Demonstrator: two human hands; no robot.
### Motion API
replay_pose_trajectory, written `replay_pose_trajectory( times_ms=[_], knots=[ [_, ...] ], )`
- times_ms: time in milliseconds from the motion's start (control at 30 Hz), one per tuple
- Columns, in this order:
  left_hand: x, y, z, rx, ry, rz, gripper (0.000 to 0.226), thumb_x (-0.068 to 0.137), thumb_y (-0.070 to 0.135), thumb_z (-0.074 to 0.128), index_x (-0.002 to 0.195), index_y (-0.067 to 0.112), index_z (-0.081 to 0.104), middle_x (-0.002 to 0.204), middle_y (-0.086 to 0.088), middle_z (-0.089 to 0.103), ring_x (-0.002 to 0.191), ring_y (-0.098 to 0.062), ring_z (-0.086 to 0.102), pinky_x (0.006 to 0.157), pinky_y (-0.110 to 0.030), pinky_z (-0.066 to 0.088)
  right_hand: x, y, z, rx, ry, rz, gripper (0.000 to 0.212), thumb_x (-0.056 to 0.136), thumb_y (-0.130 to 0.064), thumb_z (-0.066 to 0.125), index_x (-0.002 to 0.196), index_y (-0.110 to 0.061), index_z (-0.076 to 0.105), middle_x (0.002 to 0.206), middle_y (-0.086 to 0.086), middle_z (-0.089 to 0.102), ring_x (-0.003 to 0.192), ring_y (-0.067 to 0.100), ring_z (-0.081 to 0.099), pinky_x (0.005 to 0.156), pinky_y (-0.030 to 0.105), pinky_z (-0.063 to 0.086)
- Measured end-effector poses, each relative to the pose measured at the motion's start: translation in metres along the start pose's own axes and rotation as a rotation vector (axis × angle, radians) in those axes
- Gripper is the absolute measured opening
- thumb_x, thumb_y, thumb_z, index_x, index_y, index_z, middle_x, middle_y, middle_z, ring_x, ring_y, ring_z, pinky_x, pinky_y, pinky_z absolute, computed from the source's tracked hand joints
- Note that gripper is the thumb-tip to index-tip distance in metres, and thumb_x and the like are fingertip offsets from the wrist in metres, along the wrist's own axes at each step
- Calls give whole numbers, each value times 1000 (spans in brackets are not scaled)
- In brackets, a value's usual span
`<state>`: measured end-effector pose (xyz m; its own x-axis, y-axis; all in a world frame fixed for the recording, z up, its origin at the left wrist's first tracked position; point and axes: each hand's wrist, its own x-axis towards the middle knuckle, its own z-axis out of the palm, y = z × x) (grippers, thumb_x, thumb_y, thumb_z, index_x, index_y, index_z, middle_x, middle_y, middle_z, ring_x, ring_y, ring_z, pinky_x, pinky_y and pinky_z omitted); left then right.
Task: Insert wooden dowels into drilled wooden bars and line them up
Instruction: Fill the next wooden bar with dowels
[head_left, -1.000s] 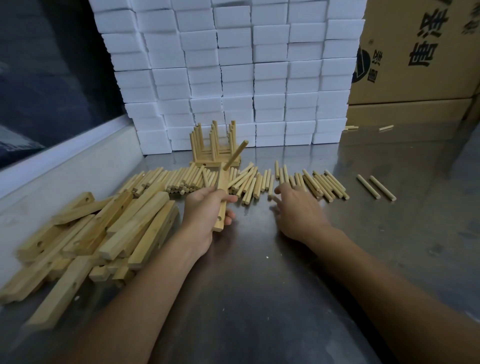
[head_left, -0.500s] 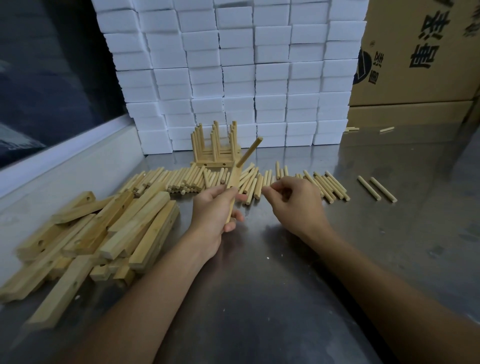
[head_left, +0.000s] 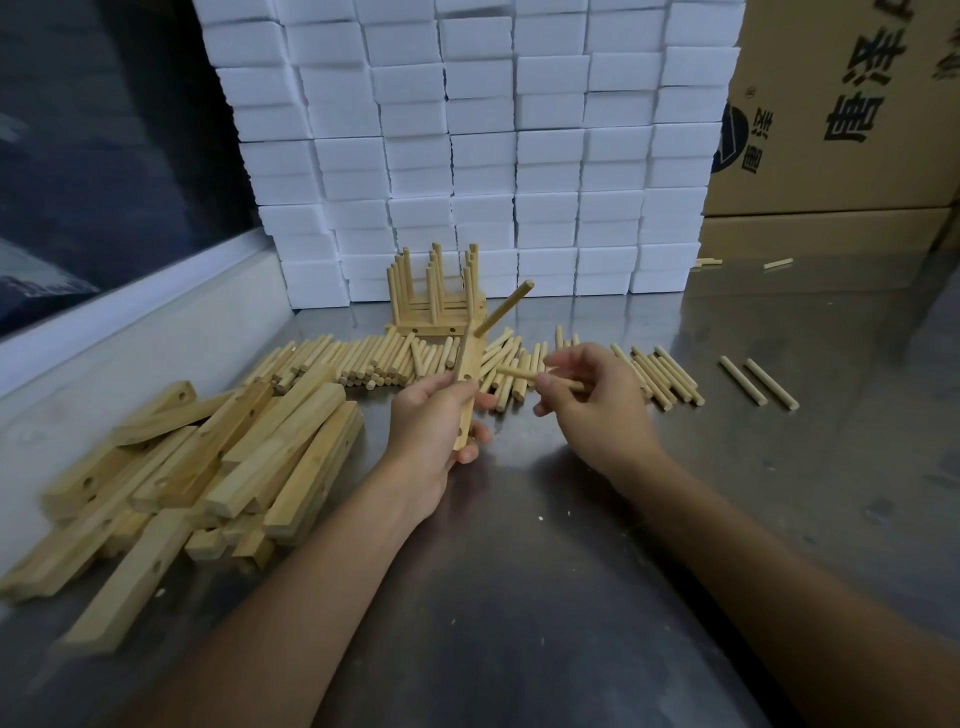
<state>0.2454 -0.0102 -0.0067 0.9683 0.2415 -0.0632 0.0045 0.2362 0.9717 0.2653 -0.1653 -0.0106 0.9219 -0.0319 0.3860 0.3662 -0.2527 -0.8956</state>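
A: Surface?
B: Metal desk (head_left: 571, 597), grey, scuffed, dull sheen with soft reflections.
A: Behind it?
B: Wall of white foam blocks (head_left: 467, 130), stacked in tight rows, standing on the desk's far edge. To the right of it, cardboard boxes (head_left: 841, 104) with black printed characters and a round logo.
A: Left side?
B: Pale ledge (head_left: 130, 332) running along the desk edge, dark window (head_left: 104, 130) above it.
A: Light?
B: Dim, even. No hard shadows.

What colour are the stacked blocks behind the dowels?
White, plain, no pattern: the blocks, clearest in the head view.
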Motion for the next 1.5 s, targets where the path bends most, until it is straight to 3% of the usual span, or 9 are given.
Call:
replay_pose_trajectory(
  times_ms=[233, 467, 567, 867, 1000, 1167, 1267, 1400, 1500],
  knots=[
    [0, 0, -1, -22, -2, -7, 11, 96, 6, 57, 103, 10, 65, 78, -11, 69, 43, -15, 52, 34, -22, 31, 3, 5, 2, 13, -26, 31, 22, 101, -7, 52, 111, -15, 69, 73, -11, 70, 54, 0, 52, 51, 12, 44],
    [0, -1, 1, 15, -44, 28, 11, 97, 10, 58, 102, 15, 67, 85, -7, 73, 49, -15, 56, 36, -22, 31, -6, -1, 7, -146, -272, -44, 25, 101, -4, 42, 116, -20, 53, 86, 1, 65, 75, 14, 62, 73, 32, 54],
    [-2, 0, 0, 9, -59, 26, 13, 97, 10, 58, 103, 16, 68, 83, -5, 73, 50, -13, 57, 37, -22, 32, -8, -4, 11, -155, -235, -128, 28, 103, -13, 42, 125, -25, 55, 75, -12, 61, 63, 3, 56, 58, 18, 46],
    [-6, 0, -1, 100, -134, 77, 22, 94, 2, 58, 105, 16, 72, 78, -3, 70, 61, -14, 58, 39, -23, 33, -11, -6, 7, -328, -150, -326, 17, 96, -20, 64, 109, -17, 74, 75, -24, 63, 70, -6, 59, 66, 8, 44],
    [-8, -4, 1, 219, -94, 185, 49, 95, 2, 59, 76, 46, 70, 70, 9, 71, 57, -9, 57, 40, -20, 35, -7, -13, 1, -579, -128, -387, 23, 96, -34, 62, 112, -25, 76, 97, -9, 76, 90, 10, 69, 76, 36, 57],
    [-13, -7, 2, 343, -93, 318, 67, 96, 6, 59, 66, 66, 62, 71, 31, 68, 57, 4, 61, 46, -11, 42, -8, -22, 0, -845, -107, -511, 21, 96, -28, 56, 95, -25, 76, 85, -4, 74, 79, 22, 68, 59, 34, 54],
    [-15, -6, 2, 399, -85, 377, 80, 97, 8, 58, 63, 80, 50, 66, 24, 69, 57, 5, 61, 48, -8, 43, -10, -23, 2, -903, -128, -521, 18, 92, -20, 56, 90, -24, 73, 80, -4, 69, 72, 22, 63, 55, 32, 50],
    [-13, -8, 1, 466, -78, 460, 76, 97, 8, 58, 71, 80, 53, 71, 11, 69, 56, 1, 60, 55, -9, 48, -14, -25, 5, -908, -73, -464, 14, 88, -16, 60, 74, -19, 63, 68, -4, 60, 61, 22, 54, 47, 23, 22],
    [-10, -11, 0, 540, -86, 517, 50, 95, 8, 58, 99, 57, 68, 74, 1, 68, 60, -8, 60, 62, -29, 53, -15, -27, 12, -733, -85, -237, 23, 92, -18, 58, 70, -17, 63, 57, -5, 53, 57, 18, 50, 51, 28, 34]
  ],
)
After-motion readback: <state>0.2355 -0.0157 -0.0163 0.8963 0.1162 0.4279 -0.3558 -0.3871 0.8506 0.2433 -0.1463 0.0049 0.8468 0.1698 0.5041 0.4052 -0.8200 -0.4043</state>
